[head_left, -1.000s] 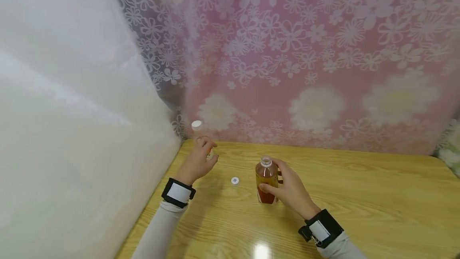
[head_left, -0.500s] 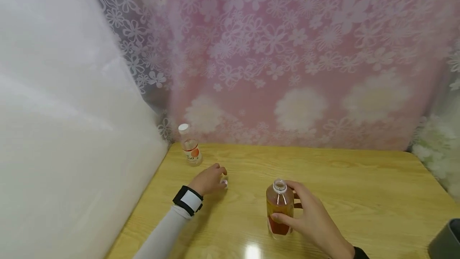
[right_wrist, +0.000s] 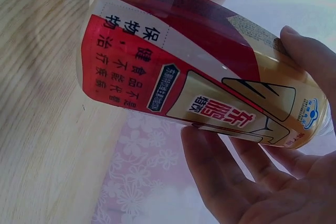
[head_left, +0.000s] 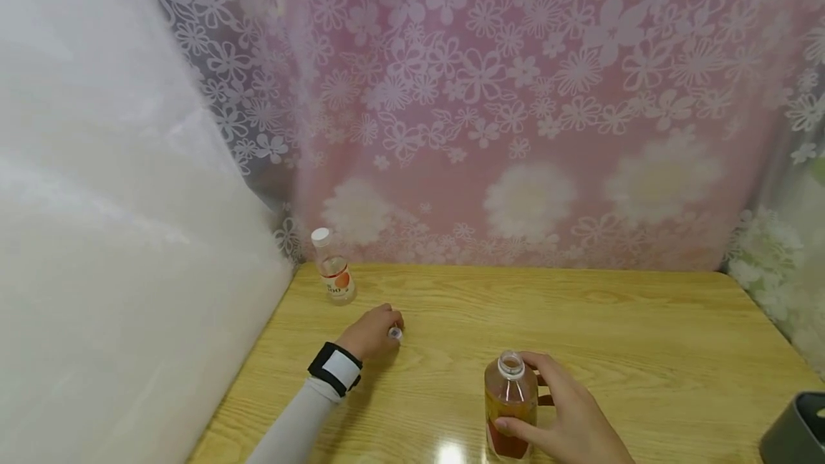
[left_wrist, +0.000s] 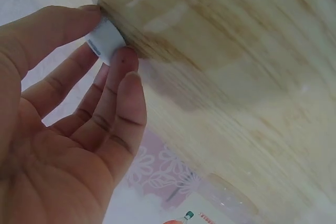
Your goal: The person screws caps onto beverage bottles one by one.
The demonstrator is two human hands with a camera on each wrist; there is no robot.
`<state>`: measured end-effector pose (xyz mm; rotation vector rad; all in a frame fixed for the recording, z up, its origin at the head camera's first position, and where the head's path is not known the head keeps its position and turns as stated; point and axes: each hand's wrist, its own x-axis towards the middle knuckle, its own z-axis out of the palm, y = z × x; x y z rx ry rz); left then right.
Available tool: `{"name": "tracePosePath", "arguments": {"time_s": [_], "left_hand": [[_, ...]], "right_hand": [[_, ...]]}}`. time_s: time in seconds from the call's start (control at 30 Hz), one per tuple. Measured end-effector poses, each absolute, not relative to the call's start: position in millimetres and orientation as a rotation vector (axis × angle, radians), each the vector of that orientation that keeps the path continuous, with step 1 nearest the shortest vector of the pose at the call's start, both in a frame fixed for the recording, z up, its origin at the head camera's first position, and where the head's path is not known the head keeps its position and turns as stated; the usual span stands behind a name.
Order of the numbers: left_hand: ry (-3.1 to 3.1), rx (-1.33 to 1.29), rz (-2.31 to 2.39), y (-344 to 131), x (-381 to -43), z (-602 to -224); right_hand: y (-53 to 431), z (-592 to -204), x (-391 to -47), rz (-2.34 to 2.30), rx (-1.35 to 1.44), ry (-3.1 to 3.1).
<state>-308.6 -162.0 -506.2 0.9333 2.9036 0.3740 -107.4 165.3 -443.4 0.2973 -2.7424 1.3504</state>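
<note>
1. Pinching a white bottle cap between the thumb and fingertips of the left hand, low over the wood-grain table; cannot tell contact with the wood from a slight gap.
2. Bending the fingers of that hand in toward the thumb, with palm facing the left wrist camera.
3. Gripping a Dongpeng drink bottle in the right hand, thumb on the near side and fingers curved round the far side.
4. Holding that bottle upright, mouth uncovered, at the lower edge of the head view; cannot tell base resting on the table from base slightly raised.
5. Bearing a red, white and gold label with large Chinese characters, and looking reddish brown through the clear upper part.
6. Sitting well apart in the head view: cap to the left and farther back, uncapped bottle to the right and nearer.
7. Standing upright near the table's back left corner, just beyond the left hand: a clear plastic bottle with a white lid and a fruit picture on its wrapper.
8. Wearing a black-and-white wrist strap above a pale grey sleeve on the left arm.
9. Hanging behind: a pink floral curtain; covering the left side: a white sheet.
10. Poking in at lower right: a dark grey container, partly cut off.
</note>
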Motion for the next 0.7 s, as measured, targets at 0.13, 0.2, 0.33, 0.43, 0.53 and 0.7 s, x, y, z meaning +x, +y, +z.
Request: {"name": "tracePosePath", "arguments": {"time_s": [0.13,0.2,0.33,0.43,0.53,0.7], "left_hand": [[2.891,0.949,0.445,-157.7,-306.7,-494.7],[2.863,0.959,0.55,-152.5,-302.4,-483.1],[2.752,1.055,0.792,-134.2,-285.7,-451.9],[2.64,1.209,0.925,-114.9,-266.2,-424.0],[2.515,1.409,1.013,-94.7,-244.3,-397.9],[2.347,1.668,1.077,-69.7,-212.7,-371.4]], "right_hand": [[164.9,-443.8,-106.4,1.342,0.3,-2.73],[164.6,-444.7,-106.3,1.342,0.305,-2.724],[164.1,-448.5,-105.8,1.329,0.333,-2.714],[163.3,-452.2,-105.8,1.321,0.363,-2.703],[162.6,-455.1,-106.4,1.306,0.378,-2.69],[161.4,-455.6,-106.0,1.301,0.353,-2.689]]}}
